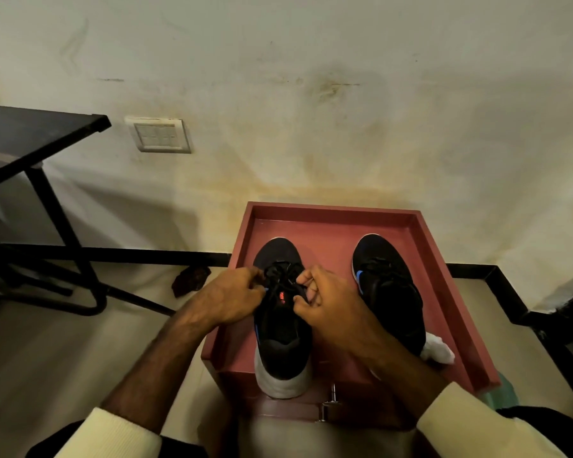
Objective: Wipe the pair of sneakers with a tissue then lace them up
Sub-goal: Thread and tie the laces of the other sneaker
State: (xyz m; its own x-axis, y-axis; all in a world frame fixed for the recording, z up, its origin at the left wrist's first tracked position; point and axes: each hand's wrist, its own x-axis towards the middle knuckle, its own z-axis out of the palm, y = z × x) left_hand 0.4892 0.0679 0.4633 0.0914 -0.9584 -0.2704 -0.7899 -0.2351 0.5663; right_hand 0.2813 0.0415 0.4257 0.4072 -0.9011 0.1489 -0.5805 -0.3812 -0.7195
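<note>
Two black sneakers stand toes-away on a maroon wooden box top (444, 259). The left sneaker (283, 338) has a white sole, its heel overhanging the near edge. My left hand (232, 299) and my right hand (325, 302) flank its lacing, each pinching a black lace (280, 272) over the tongue. The right sneaker (387, 285), with a blue side mark, stands alone; my right forearm hides its heel. A crumpled white tissue (439, 350) lies by that heel.
The box has a raised rim on three sides and a metal latch (331, 404) on its front. A black metal table (40, 166) stands at the left, with a dark scrap (191, 279) on the floor near the wall. The stained wall is close behind.
</note>
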